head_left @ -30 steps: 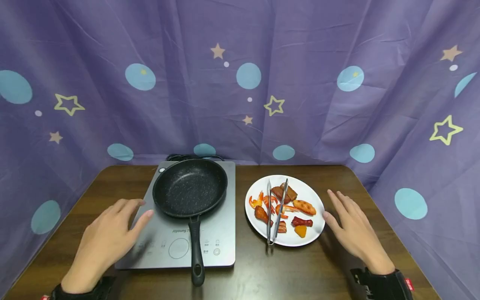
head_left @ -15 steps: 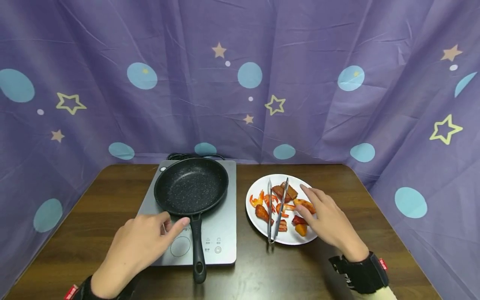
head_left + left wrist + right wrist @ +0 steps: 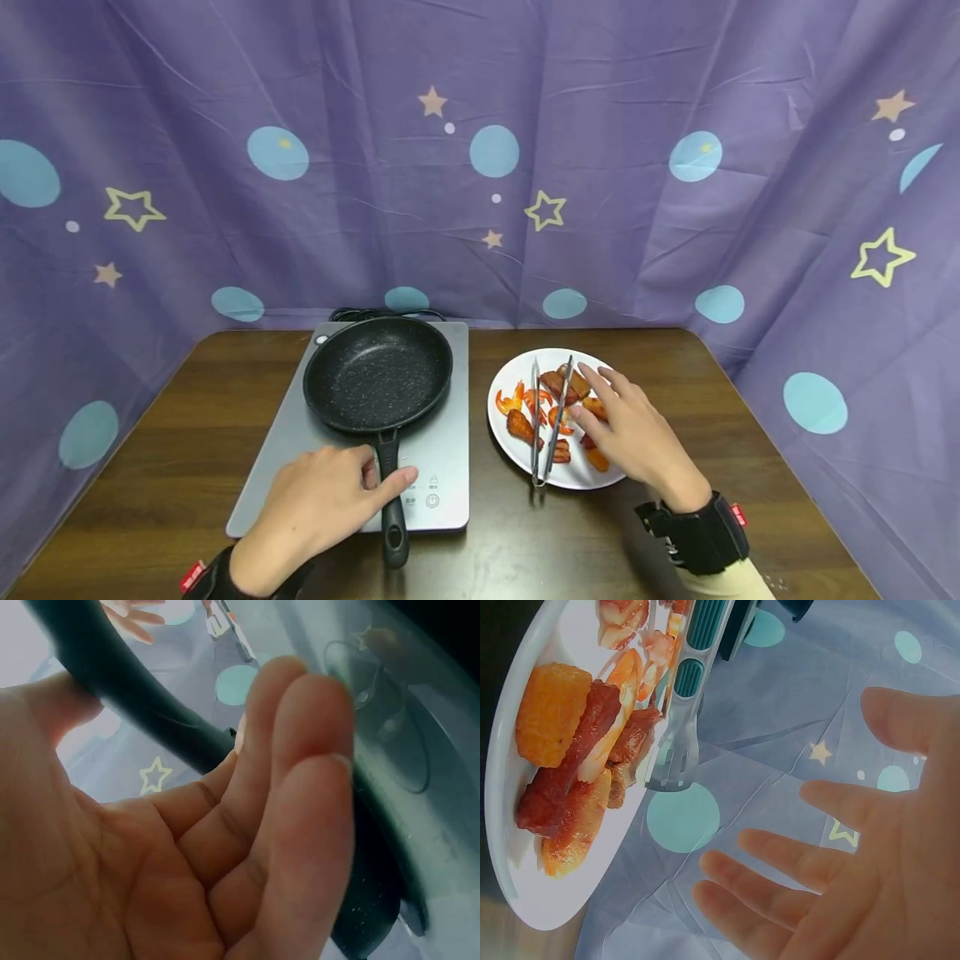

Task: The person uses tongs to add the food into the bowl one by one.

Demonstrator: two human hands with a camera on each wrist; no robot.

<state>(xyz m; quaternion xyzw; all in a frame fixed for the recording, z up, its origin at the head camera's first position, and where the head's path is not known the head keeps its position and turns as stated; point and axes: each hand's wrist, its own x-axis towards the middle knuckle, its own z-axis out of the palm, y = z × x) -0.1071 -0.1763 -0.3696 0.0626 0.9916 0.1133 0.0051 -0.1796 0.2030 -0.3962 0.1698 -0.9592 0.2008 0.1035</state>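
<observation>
A black speckled frying pan [image 3: 378, 375] sits on a silver induction cooktop [image 3: 442, 442], its handle [image 3: 394, 521] towards me. My left hand [image 3: 318, 500] is at that handle, with the thumb across it in the head view and the fingers lightly bent to its left. In the left wrist view the handle [image 3: 142, 705] shows beyond the palm, with no finger wrapped round it. Metal tongs [image 3: 536, 425] lie spread across a white plate [image 3: 504, 442] of food. Over the plate's right side hovers my right hand [image 3: 637, 433], fingers spread, holding nothing, beside the tongs.
On the plate are shrimp [image 3: 512, 398], a drumstick [image 3: 520, 425], browned meat pieces [image 3: 558, 382] and a yellow-orange chunk [image 3: 551, 712]. A black cord [image 3: 360, 314] lies behind the cooktop. The brown wooden table [image 3: 495, 550] ends at a purple curtain [image 3: 600, 233].
My left hand has moved right from the cooktop's left side to the pan handle. The right hand has moved left from beside the plate to over it. Pan, tongs and plate have stayed put.
</observation>
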